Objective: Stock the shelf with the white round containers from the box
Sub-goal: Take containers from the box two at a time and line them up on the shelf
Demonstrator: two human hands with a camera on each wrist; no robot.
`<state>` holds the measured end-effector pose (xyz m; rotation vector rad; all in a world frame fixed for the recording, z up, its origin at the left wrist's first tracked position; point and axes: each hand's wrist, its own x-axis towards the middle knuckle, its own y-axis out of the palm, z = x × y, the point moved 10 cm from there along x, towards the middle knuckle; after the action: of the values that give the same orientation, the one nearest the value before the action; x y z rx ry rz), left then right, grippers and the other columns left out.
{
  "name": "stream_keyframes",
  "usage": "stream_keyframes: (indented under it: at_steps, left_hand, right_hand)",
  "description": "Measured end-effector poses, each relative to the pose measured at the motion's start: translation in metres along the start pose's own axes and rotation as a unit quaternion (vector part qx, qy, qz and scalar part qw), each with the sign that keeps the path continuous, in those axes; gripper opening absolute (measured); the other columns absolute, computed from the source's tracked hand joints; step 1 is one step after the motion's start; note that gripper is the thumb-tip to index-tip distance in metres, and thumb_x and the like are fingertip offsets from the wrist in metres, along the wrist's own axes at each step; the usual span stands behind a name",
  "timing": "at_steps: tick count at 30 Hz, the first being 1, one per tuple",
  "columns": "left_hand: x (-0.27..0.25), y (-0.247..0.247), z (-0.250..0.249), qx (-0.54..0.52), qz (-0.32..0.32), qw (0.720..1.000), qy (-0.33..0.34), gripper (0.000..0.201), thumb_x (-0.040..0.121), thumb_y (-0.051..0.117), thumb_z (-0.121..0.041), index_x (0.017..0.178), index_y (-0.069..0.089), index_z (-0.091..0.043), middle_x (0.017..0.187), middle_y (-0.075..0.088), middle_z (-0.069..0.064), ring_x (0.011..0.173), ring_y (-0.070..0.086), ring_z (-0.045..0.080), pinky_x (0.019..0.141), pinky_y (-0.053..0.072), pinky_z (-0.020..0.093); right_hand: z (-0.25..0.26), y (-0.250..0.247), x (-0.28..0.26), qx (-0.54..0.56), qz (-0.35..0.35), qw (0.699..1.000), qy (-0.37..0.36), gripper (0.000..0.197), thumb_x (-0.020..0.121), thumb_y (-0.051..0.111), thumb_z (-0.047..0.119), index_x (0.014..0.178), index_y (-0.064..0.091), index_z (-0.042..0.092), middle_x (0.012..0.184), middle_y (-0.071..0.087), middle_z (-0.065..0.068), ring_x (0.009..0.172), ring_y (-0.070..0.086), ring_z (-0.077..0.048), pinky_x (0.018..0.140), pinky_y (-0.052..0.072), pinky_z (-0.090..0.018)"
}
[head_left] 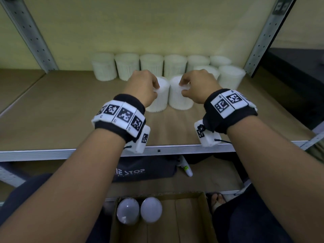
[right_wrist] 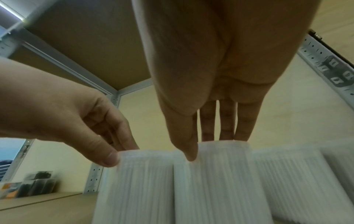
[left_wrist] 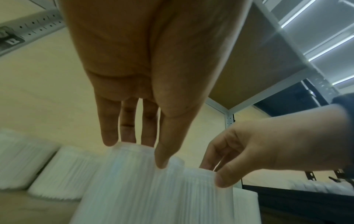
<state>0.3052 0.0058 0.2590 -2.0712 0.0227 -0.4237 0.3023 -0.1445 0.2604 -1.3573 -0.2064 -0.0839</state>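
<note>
Two white round containers stood upright and touching side by side on the shelf board (head_left: 52, 109), each a ribbed, slightly translucent tub narrowing a little toward its flat top. The left container (head_left: 158, 100) was pinched at its top rim by the left hand (head_left: 142, 88), thumb on the near side and fingers on the far side; the right container (head_left: 180, 99) was pinched the same way by the right hand (head_left: 198, 86). In the left wrist view the left hand's fingertips (left_wrist: 110, 141) lay on the rim of its tub (left_wrist: 122, 181), and in the right wrist view the thumb (right_wrist: 188, 153) pressed the near edge of the other tub (right_wrist: 214, 174). Behind the two held containers, against the back wall, stood a row of six more (head_left: 127, 66), and two further tubs (head_left: 231, 76) sat just in front of that row's right end, making ten on the board. Below the shelf's front edge lay a dark bag (head_left: 145, 170) printed with white letters of which only "STOP" read clearly, and beside it a small white tube (head_left: 185, 168) whose label was too small to read. Nearer the person, an open cardboard box (head_left: 189, 216) held two white round containers (head_left: 139, 209) side by side in its left corner.
</note>
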Motion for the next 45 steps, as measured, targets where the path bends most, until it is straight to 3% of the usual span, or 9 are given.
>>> stream_keyframes:
  at_steps: [6,15,19,25,29,33,35,40,45]
  left_hand:
    - [0.033,0.004,0.014,-0.007,-0.002,1.0,-0.025,0.023,0.084,0.068,-0.012,0.107,0.071,-0.015,0.124,0.061,0.01,0.109,0.061,0.022,0.1,0.047,0.028]
    - [0.075,0.015,0.027,0.004,0.026,0.998,-0.049,0.028,0.085,0.067,-0.015,0.113,0.07,-0.016,0.127,0.061,0.01,0.118,0.057,0.021,0.104,0.044,0.028]
    - [0.085,0.016,0.028,0.015,0.019,0.999,-0.044,0.026,0.084,0.064,-0.013,0.109,0.071,-0.018,0.121,0.064,0.009,0.11,0.061,0.022,0.097,0.049,0.029]
    - [0.092,0.02,0.031,0.011,0.034,0.998,-0.045,0.029,0.084,0.067,-0.015,0.113,0.07,-0.018,0.126,0.061,0.008,0.115,0.059,0.021,0.102,0.046,0.029]
    - [0.083,0.019,0.028,0.026,0.043,0.999,-0.019,0.034,0.086,0.065,-0.015,0.119,0.066,-0.016,0.129,0.06,0.007,0.121,0.054,0.019,0.105,0.042,0.026]
    - [0.06,0.016,0.027,0.028,0.094,0.995,0.0,0.051,0.086,0.066,-0.026,0.134,0.053,-0.015,0.142,0.049,0.004,0.129,0.047,0.02,0.104,0.037,0.027]
    - [0.047,0.008,0.029,0.012,0.077,0.997,-0.007,0.052,0.086,0.065,-0.027,0.135,0.051,-0.016,0.144,0.045,0.005,0.128,0.047,0.02,0.101,0.038,0.027]
    - [0.002,-0.018,0.03,-0.045,0.018,0.999,-0.024,0.048,0.085,0.063,-0.026,0.131,0.054,-0.015,0.132,0.057,0.005,0.121,0.054,0.018,0.092,0.04,0.021]
    - [-0.058,-0.034,0.03,-0.052,0.021,0.998,-0.03,0.048,0.085,0.064,-0.024,0.13,0.055,-0.013,0.132,0.057,0.006,0.121,0.054,0.018,0.096,0.042,0.024]
  right_hand:
    - [-0.001,0.004,0.024,-0.011,-0.01,1.0,-0.003,0.031,0.089,0.06,0.023,0.119,0.064,0.019,0.124,0.064,-0.002,0.113,0.058,-0.023,0.093,0.043,-0.032]
    - [-0.002,0.014,0.062,-0.03,-0.013,0.999,-0.004,0.029,0.089,0.059,0.022,0.118,0.064,0.017,0.125,0.064,-0.004,0.114,0.057,-0.027,0.094,0.044,-0.035]
    - [-0.003,0.016,0.072,-0.033,-0.015,0.999,-0.003,0.029,0.089,0.058,0.021,0.117,0.064,0.017,0.124,0.064,-0.004,0.114,0.058,-0.027,0.096,0.043,-0.036]
    - [-0.004,0.018,0.076,-0.037,-0.015,0.999,-0.011,0.03,0.088,0.06,0.022,0.116,0.064,0.017,0.123,0.064,-0.004,0.111,0.058,-0.027,0.096,0.041,-0.035]
    - [-0.003,0.021,0.074,-0.047,0.005,0.999,-0.011,0.036,0.09,0.057,0.019,0.125,0.059,0.015,0.129,0.06,-0.006,0.116,0.056,-0.027,0.096,0.041,-0.033]
    - [0.004,0.027,0.06,-0.02,0.071,0.997,-0.004,0.056,0.09,0.058,0.023,0.143,0.042,0.012,0.144,0.046,-0.011,0.129,0.046,-0.027,0.104,0.039,-0.033]
    - [0.009,0.022,0.047,0.003,0.062,0.998,-0.009,0.06,0.09,0.059,0.024,0.145,0.038,0.013,0.147,0.041,-0.012,0.133,0.042,-0.027,0.106,0.036,-0.033]
    - [0.028,0.012,0.001,0.049,0.031,0.998,-0.034,0.051,0.089,0.058,0.025,0.138,0.047,0.016,0.141,0.047,-0.009,0.129,0.046,-0.025,0.104,0.04,-0.033]
    - [0.05,0.014,-0.049,0.065,0.027,0.996,-0.049,0.044,0.088,0.059,0.028,0.13,0.055,0.017,0.133,0.053,-0.008,0.123,0.051,-0.024,0.099,0.042,-0.031]
